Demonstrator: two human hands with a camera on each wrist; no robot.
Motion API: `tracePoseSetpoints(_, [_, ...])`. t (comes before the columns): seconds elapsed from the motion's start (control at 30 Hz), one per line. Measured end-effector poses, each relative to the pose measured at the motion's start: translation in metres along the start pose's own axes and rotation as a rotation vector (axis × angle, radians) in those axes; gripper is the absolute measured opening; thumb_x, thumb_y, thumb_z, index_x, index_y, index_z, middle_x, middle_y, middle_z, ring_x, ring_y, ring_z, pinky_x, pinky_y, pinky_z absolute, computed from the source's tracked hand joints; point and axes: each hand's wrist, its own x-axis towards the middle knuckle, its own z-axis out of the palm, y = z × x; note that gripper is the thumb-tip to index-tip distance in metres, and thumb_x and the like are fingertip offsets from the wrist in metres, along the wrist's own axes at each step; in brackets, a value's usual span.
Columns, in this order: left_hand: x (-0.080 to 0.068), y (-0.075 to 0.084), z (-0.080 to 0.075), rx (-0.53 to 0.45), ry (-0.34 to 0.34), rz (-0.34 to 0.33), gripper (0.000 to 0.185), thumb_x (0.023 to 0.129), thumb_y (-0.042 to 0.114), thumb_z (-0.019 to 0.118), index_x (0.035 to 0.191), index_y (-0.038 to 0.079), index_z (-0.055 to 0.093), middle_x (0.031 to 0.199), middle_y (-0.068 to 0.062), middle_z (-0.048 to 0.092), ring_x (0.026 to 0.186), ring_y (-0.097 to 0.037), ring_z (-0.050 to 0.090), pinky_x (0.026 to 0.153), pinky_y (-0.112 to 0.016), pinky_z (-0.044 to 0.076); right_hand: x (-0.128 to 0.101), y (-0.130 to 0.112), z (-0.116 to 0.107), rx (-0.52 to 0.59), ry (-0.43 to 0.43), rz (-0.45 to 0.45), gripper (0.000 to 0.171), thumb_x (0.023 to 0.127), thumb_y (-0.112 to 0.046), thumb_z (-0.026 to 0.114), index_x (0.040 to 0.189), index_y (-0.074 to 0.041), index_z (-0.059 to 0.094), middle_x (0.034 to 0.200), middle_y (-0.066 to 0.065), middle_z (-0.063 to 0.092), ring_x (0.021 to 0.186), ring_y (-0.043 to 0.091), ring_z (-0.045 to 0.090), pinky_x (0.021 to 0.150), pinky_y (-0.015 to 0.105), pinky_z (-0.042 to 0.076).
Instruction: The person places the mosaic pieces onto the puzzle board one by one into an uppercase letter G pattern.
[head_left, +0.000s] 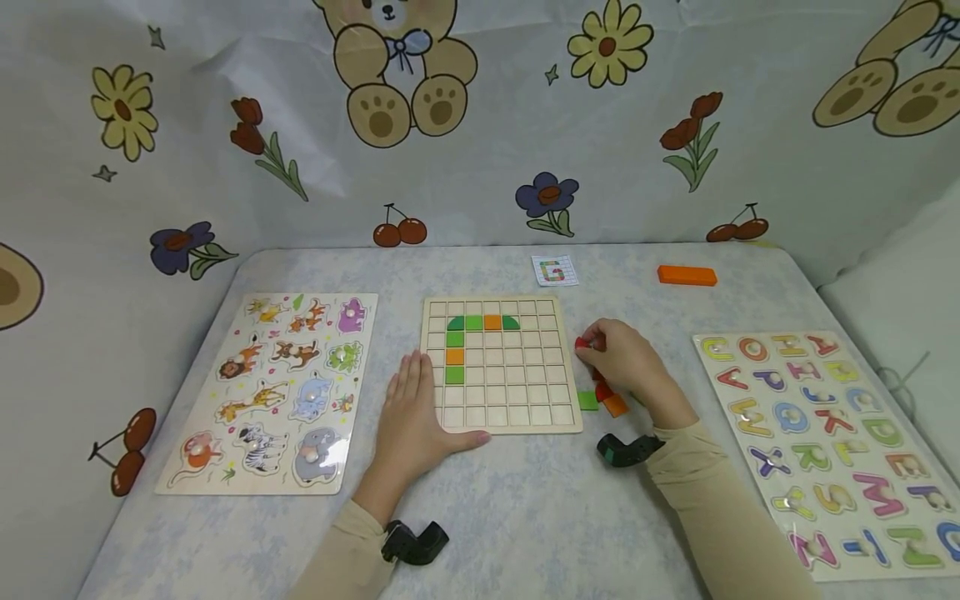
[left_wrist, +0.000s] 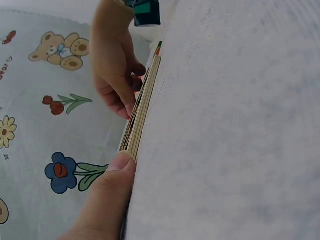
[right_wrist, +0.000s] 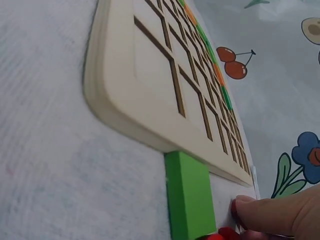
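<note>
At the far left of the bench (head_left: 525, 517) lies an animal puzzle board (head_left: 273, 387). Next to it, the left hand (head_left: 411, 417) rests flat with fingers straight and relaxed, pressing on the left edge of the grid board (head_left: 517, 392), thumb along its near edge. The grid board holds green and orange tiles (head_left: 455, 356) in its upper-left cells, forming a top row and a column down. Just right of the board, the right hand (head_left: 626, 360) curls its fingers round a small red piece (head_left: 581, 342), pinching it above the bench. Beneath that hand lie a green block (head_left: 588, 401) touching the board's edge and an orange block (head_left: 617, 406). Far right sits an alphabet puzzle board (head_left: 828, 442).
</note>
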Motion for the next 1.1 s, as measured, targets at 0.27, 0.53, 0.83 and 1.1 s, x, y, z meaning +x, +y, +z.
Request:
tracePoseSetpoints(0.27, [-0.001,0.001,-0.001,0.002,0.012,0.004,0.149,0.055,0.085,0.073,0.158,-0.002,0.009,0.167,-0.017,0.005,0.156,-0.031,0.000,0.127,-0.050,0.008,-0.004,-0.002,-0.002,0.029,0.074,-0.053,0.018,0.098,-0.020,0.062,0.111,-0.011,0.055,0.101,0.010,0.061,0.072,0.022,0.056,0.060,0.028,0.046])
tracePoseSetpoints(0.53, [-0.001,0.001,-0.002,-0.002,-0.006,0.000,0.149,0.056,0.084,0.073,0.158,-0.002,0.007,0.167,-0.017,0.003,0.156,-0.030,-0.001,0.127,-0.050,0.008,-0.008,-0.029,0.015,0.185,0.035,-0.160,0.020,0.093,-0.025,0.071,0.107,-0.015,0.061,0.101,0.006,0.064,0.078,0.023,0.054,0.062,0.029,0.046])
tracePoseSetpoints(0.83, [0.000,-0.001,-0.003,0.002,-0.038,0.000,0.149,0.056,0.085,0.073,0.158,0.000,0.005,0.168,-0.015,0.002,0.156,-0.029,-0.002,0.127,-0.049,0.008,-0.018,-0.072,0.062,0.249,-0.065,-0.287,0.015,0.088,-0.020,0.076,0.098,-0.016,0.066,0.088,0.001,0.064,0.076,0.017,0.056,0.066,0.027,0.047])
tracePoseSetpoints(1.1, [0.000,-0.002,-0.005,0.012,-0.046,0.013,0.146,0.059,0.085,0.071,0.158,0.000,0.006,0.168,-0.015,0.002,0.156,-0.029,-0.003,0.127,-0.049,0.007,-0.026,-0.096,0.090,0.217,-0.113,-0.412,0.012,0.088,-0.020,0.077,0.094,-0.017,0.066,0.082,-0.005,0.064,0.069,0.011,0.057,0.062,0.023,0.047])
